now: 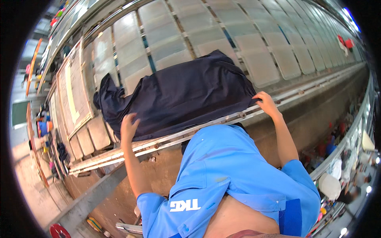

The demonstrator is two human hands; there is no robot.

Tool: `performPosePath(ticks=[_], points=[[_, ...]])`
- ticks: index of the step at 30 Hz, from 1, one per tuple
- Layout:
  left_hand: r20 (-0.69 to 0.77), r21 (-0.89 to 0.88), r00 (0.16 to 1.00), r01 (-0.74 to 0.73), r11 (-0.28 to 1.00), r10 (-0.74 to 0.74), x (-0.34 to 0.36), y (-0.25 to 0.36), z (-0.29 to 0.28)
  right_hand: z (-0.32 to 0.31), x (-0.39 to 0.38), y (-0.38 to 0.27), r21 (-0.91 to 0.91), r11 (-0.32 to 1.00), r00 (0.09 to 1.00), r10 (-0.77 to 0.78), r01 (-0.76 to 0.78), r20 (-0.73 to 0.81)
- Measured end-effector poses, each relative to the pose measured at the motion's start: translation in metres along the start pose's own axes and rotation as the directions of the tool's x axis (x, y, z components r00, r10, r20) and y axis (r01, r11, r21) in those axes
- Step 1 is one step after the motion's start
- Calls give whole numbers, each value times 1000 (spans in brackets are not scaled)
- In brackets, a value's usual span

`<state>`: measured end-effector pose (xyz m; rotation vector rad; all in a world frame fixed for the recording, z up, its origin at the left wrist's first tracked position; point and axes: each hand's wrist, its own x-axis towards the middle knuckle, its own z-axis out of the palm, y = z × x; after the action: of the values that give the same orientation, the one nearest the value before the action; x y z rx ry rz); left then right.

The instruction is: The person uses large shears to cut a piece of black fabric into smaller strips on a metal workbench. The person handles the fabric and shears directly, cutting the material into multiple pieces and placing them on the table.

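A dark navy-black cloth [186, 95], perhaps a garment, lies spread over a row of pale flat panels, with folds and a bunched part at its left end. My left hand [129, 126] rests at the cloth's near left part, its fingers apart and curved over the fabric. At the right end, my right hand [267, 103] pinches the cloth's near corner between thumb and fingers. Whether any fabric lies under the left fingertips cannot be made out.
Pale panels [260, 67] run in a long row to the far right, with narrow gaps between them. A metal rail [293, 93] edges the table before me. A framed screen [73, 89] lies at left. Red cloths [346, 43] lie far right; a white container [329, 185] stands at lower right.
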<state>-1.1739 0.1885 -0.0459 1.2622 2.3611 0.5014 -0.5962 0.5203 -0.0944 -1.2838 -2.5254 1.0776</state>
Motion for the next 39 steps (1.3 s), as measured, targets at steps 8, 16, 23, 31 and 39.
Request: performPosePath(ticks=[8,16,23,31,39], points=[[169,-229,975,-105,968,146,15,91,73,-56,-2,-56,96,953,951,273,-289,144],[323,-352,915,-122,928,243,-25,105,138,-92,-19,-53,-131,976,940,203,-173,276],[382,-501,919,120,857,94,-9,89,71,-134,-9,-101,167,943,894,201,-287,400],[-724,-345,570,189,919,-389,-15,-97,26,-126,88,-128,521,850,996,-91,82,-9],[-604,-83,490,746,661,-629,-54,-171,53,-133,197,-100,665,746,986,84,35,-147]])
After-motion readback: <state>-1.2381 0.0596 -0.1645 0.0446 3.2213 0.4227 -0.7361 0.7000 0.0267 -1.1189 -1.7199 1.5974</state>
